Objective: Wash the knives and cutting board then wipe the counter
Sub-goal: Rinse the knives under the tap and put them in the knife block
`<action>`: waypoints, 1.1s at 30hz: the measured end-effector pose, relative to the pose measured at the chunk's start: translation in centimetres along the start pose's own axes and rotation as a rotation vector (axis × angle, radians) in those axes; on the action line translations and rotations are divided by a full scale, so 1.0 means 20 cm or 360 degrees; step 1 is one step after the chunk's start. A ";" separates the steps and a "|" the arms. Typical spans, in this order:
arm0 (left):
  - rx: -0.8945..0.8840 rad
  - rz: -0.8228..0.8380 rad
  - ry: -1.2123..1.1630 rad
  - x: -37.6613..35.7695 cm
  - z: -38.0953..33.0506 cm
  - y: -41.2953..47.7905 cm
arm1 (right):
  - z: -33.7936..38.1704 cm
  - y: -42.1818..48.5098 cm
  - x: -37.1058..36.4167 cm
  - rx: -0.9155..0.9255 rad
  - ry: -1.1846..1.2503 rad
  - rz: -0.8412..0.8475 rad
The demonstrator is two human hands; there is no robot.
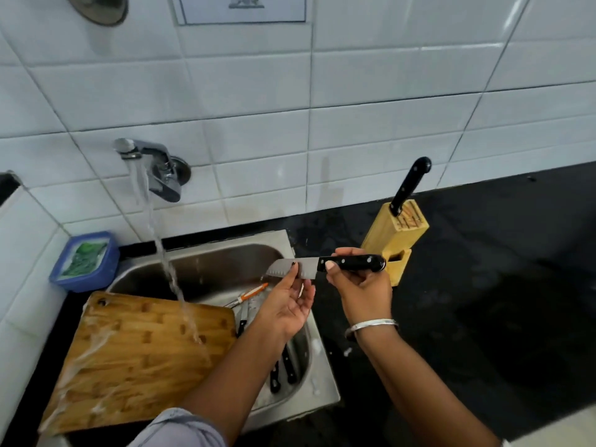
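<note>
My right hand (361,288) grips the black handle of a short dimpled knife (309,265), held level over the sink's right rim. My left hand (287,304) pinches the blade from below with fingertips. The wooden cutting board (138,359) leans across the left of the steel sink (322,382), wet and soapy, with tap water falling on it. More black-handled knives (283,369) and an orange-handled tool (251,293) lie in the basin. A wooden knife block (395,235) with one knife (409,185) in it stands on the black counter (500,301).
The wall tap (151,166) runs a steady stream. A blue tub (85,261) with a green scrubber sits left of the sink by the tiled wall. Foam spots lie on the sink rim and counter near my right wrist.
</note>
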State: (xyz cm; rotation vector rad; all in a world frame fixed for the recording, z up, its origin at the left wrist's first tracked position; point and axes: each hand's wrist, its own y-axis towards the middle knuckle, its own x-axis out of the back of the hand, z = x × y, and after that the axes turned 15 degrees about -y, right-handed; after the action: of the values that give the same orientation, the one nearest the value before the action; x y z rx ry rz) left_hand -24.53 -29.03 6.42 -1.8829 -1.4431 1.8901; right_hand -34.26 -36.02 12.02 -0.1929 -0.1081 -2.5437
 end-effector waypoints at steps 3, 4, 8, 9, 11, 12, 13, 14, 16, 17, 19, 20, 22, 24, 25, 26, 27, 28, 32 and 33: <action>0.0084 0.0078 0.0137 -0.07 0.05 0.01 | 0.05 0.03 0.09 0.0107 -0.0114 -0.0020; 0.0131 0.0097 0.0154 -0.10 0.07 0.02 | 0.07 0.04 0.13 0.0167 -0.0183 -0.0042; 0.0293 -0.0016 0.0238 -0.20 0.22 0.03 | 0.21 0.08 0.32 0.0375 -0.0427 -0.0193; 0.0286 -0.0096 0.0307 -0.21 0.26 0.03 | 0.24 0.09 0.38 0.0407 -0.0487 -0.0219; 0.0185 -0.0237 0.0499 -0.27 0.34 0.04 | 0.31 0.11 0.50 0.0448 -0.0603 -0.0265; 0.0078 -0.0295 0.0609 -0.29 0.36 0.05 | 0.33 0.12 0.56 0.0456 -0.0662 -0.0284; -0.0052 -0.0330 0.0740 -0.31 0.40 0.07 | 0.36 0.12 0.62 0.0460 -0.0708 -0.0317; -0.0214 -0.0321 0.0874 -0.34 0.42 0.08 | 0.38 0.12 0.67 0.0464 -0.0727 -0.0347; -0.0575 -0.0141 0.1177 -0.39 0.47 0.13 | 0.44 0.12 0.76 0.0486 -0.0733 -0.0427; -0.0740 -0.0039 0.1365 -0.42 0.48 0.13 | 0.47 0.11 0.80 0.0497 -0.0735 -0.0458; -0.1028 0.0123 0.1734 -0.48 0.50 0.12 | 0.53 0.10 0.87 0.0529 -0.0733 -0.0509; -0.1124 0.0185 0.1854 -0.51 0.51 0.12 | 0.56 0.09 0.90 0.0551 -0.0731 -0.0533; -0.1210 0.0266 0.1981 -0.55 0.50 0.12 | 0.61 0.07 0.95 0.0598 -0.0712 -0.0585; -0.1226 0.0327 0.2032 -0.57 0.51 0.12 | 0.64 0.07 0.98 0.0644 -0.0688 -0.0642; -0.1230 0.0355 0.2036 -0.58 0.52 0.13 | 0.65 0.07 0.99 0.0663 -0.0677 -0.0673; -0.1229 0.0376 0.2026 -0.58 0.52 0.13 | 0.66 0.07 0.99 0.0680 -0.0663 -0.0701; -0.1225 0.0390 0.2007 -0.58 0.53 0.13 | 0.66 0.08 0.98 0.0691 -0.0653 -0.0721; -0.1221 0.0395 0.1987 -0.59 0.53 0.12 | 0.66 0.10 0.97 0.0703 -0.0651 -0.0730; -0.1197 0.0403 0.1935 -0.59 0.52 0.11 | 0.61 0.16 0.90 0.0705 -0.0680 -0.0681; -0.1194 0.0405 0.1925 -0.60 0.52 0.10 | 0.60 0.17 0.89 0.0701 -0.0700 -0.0666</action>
State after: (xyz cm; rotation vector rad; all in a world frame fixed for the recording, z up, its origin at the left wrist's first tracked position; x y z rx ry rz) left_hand -29.42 -43.37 11.41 -2.7424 -1.4524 -0.1034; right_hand -45.63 -47.09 26.83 -0.6017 -0.9557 -2.7552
